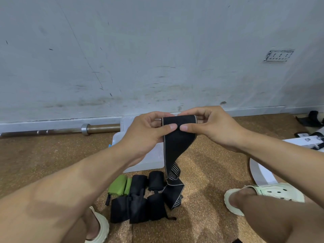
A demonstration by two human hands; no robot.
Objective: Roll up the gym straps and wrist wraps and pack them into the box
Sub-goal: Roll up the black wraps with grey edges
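Both arms reach forward, the left hand (149,130) and right hand (208,127) pinching the top of a black wrist wrap (178,137), thumbs nearly meeting. Its tail hangs to the floor beside rolled wraps (140,199), in front of the clear box (150,162).

One camera on person's head, looks forward and down, close above hands, floor (201,172) and wall (157,50) ahead.

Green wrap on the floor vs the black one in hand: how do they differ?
The green wrap is rolled up; the black wrap is mostly unrolled, its tail trailing down to the floor. The green wrap lies on the floor untouched; the black wrap's top end is pinched by the left hand and the right hand. Both are outside the box.
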